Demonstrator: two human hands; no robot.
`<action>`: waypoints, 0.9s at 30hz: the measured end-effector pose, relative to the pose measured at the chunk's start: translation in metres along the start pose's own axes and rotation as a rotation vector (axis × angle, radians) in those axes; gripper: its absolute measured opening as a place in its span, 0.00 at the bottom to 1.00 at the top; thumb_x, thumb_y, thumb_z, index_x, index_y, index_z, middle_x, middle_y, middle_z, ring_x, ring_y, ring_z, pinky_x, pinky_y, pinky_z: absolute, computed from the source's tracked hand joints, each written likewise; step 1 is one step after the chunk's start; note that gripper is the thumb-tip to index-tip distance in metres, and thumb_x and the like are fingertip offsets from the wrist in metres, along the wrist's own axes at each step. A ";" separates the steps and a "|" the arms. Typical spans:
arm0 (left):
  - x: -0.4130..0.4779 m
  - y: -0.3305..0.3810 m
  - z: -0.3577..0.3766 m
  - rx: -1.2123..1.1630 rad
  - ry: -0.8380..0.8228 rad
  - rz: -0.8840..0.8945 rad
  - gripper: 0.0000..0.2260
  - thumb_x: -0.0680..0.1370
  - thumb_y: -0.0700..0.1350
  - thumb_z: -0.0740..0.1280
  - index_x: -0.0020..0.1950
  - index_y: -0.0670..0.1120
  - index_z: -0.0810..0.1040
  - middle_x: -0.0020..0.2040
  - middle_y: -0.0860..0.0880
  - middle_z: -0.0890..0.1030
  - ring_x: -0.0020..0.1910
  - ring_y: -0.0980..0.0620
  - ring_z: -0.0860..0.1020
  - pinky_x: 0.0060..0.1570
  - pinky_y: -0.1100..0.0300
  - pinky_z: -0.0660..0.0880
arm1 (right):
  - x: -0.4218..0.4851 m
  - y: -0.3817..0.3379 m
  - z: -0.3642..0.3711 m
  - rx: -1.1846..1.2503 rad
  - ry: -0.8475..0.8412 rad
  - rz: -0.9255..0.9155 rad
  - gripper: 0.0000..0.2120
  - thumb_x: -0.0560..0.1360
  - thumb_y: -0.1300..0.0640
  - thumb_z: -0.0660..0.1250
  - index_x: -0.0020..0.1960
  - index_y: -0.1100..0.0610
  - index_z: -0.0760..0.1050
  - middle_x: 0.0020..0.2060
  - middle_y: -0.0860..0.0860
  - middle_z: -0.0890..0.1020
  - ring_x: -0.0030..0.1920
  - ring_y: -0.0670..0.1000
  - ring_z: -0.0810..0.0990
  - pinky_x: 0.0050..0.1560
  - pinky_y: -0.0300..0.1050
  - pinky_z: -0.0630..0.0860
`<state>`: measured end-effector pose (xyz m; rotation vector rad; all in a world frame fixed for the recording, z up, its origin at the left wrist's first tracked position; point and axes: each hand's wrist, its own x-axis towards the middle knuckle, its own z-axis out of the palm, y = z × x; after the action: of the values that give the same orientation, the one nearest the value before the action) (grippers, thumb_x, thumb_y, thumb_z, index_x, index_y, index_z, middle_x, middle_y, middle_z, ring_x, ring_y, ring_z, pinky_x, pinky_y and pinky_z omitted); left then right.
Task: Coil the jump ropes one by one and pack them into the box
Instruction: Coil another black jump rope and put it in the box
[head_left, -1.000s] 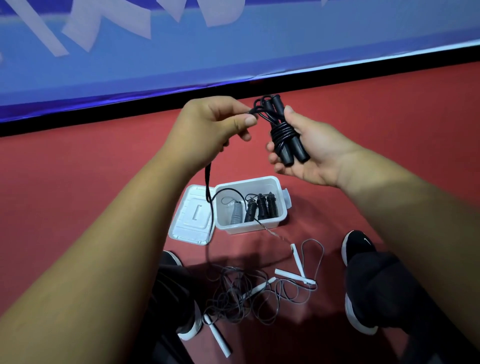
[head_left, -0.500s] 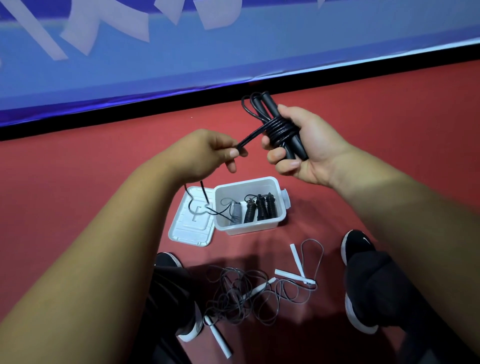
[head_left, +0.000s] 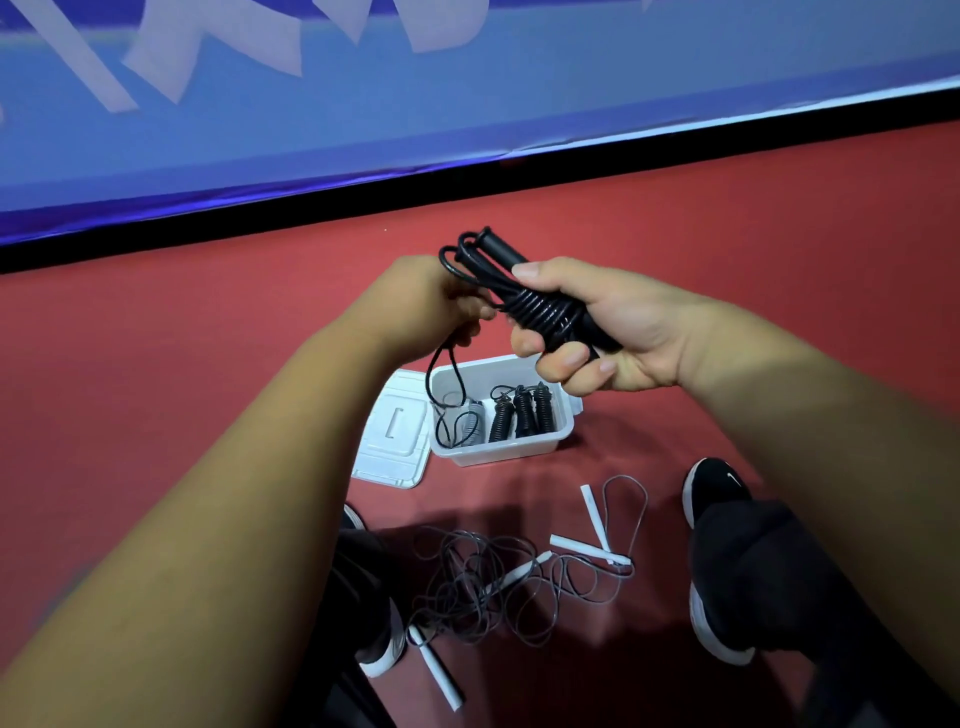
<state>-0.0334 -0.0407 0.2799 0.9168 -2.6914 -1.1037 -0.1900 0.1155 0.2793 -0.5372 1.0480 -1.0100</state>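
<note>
Right hand clenches the black jump rope bundle steady; left hand pinches its tail for wrapping.

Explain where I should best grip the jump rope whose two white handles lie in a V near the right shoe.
Take both white handles together near where their ends meet, coming from above. They look stiff and lie flat on the red floor, beside the tangled ropes, so the thin cord should probably follow.
</note>
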 end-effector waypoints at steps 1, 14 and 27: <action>0.000 0.001 0.000 0.005 0.030 0.014 0.07 0.81 0.40 0.70 0.45 0.47 0.84 0.39 0.43 0.86 0.39 0.45 0.86 0.42 0.52 0.84 | -0.001 0.000 -0.001 -0.016 -0.039 0.033 0.16 0.80 0.42 0.65 0.53 0.55 0.72 0.37 0.51 0.74 0.27 0.44 0.64 0.23 0.35 0.52; -0.008 0.013 -0.009 -0.295 -0.068 0.166 0.05 0.78 0.33 0.73 0.49 0.41 0.80 0.48 0.40 0.86 0.52 0.39 0.86 0.56 0.48 0.84 | 0.002 0.013 -0.004 -0.291 -0.129 0.314 0.16 0.82 0.46 0.68 0.65 0.54 0.76 0.39 0.56 0.75 0.30 0.49 0.67 0.23 0.34 0.59; -0.002 0.008 -0.012 0.433 0.004 0.409 0.16 0.80 0.38 0.71 0.65 0.52 0.85 0.50 0.49 0.83 0.52 0.47 0.80 0.53 0.55 0.74 | 0.024 0.017 -0.021 -0.269 0.414 0.067 0.13 0.82 0.50 0.71 0.61 0.56 0.73 0.40 0.55 0.75 0.30 0.49 0.73 0.25 0.36 0.64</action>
<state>-0.0317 -0.0422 0.2941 0.3651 -2.9769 -0.4490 -0.1981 0.1044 0.2459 -0.5170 1.5758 -0.9468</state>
